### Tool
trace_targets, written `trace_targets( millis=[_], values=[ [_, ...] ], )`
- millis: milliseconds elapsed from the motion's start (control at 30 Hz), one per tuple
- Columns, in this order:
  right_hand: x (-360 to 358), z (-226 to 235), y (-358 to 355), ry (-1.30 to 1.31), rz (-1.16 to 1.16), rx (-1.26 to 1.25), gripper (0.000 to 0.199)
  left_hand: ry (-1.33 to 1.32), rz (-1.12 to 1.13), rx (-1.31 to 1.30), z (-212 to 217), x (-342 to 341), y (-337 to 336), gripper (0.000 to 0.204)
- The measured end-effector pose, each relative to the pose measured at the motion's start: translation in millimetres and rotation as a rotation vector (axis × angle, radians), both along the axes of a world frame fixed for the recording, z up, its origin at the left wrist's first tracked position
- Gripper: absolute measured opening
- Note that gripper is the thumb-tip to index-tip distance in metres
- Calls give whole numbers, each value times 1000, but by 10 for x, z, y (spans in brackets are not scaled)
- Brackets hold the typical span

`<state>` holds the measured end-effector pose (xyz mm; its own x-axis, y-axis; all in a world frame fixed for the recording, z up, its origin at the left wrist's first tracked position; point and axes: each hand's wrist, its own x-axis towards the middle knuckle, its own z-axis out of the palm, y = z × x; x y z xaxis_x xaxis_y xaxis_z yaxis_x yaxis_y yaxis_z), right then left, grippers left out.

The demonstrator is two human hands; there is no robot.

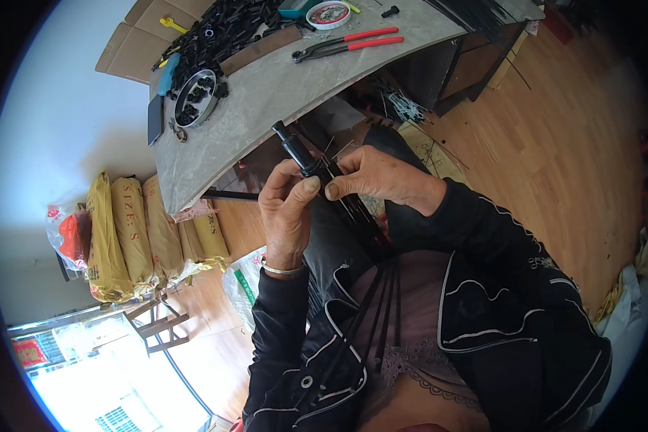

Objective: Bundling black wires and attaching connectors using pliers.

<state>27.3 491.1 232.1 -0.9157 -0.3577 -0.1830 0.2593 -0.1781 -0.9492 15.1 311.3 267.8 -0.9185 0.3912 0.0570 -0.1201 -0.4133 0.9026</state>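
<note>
So, taking the middle of your view as the clock centre: the black fitting (296, 149) sits at about 11 o'clock, just past the table edge, slanting up and left. Your left hand (284, 205) at 9 has thumb and fingers pinched round its lower collar. Your right hand (385, 178) at 2 has thumb and fingertips closed on the black rods (358, 216) just below it.

How far along? I'd call it partway: fitting and rods are lined up end to end, but I can't tell whether anything's fully seated, since your fingers cover the join. Whatever's left at that join is hidden, and the loose stuff on the table (266, 90) looks unworked to me.

Counts: one fitting in your grip, and at least four rods, going by the tails fanning over your lap towards 5. On the table, one pair of red-handled pincers (360, 47) at 12, one round tin (329, 16) beyond it, one lone black part (390, 11) nearer 1, and one dish (209, 109) of small black bits between 10 and 11. The heap of black parts (227, 36) at 11? Too jumbled to count, sorry.
</note>
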Motion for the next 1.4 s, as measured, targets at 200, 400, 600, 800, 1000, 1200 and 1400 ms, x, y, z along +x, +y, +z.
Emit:
trace_targets(
  millis=[200, 400, 600, 800, 1000, 1200, 1400],
  values=[
    [-53, -113, 42, -98, 134, -174, 46, 27, -58, 61, -55, -5, -26, 34],
    [-58, -140, 14, -138, 251, -366, 49, 101, -86, 50, -69, -12, -36, 37],
    [129, 22, -106, -118, 108, -610, 36, 177, -143, -117, 61, -53, -47, 31],
    [126, 93, -163, -127, 66, -707, 27, 277, -284, -244, 182, -319, -164, 35],
    [82, 66, -153, -105, -111, -648, 22, 521, 146, -383, 35, -161, -162, 34],
    [47, 105, -194, -40, -279, -489, 18, 302, -202, 120, 415, 674, 100, 78],
    [-3, 95, -177, -25, -351, -539, 17, 241, -240, 438, 336, 439, 172, 75]
  ],
)
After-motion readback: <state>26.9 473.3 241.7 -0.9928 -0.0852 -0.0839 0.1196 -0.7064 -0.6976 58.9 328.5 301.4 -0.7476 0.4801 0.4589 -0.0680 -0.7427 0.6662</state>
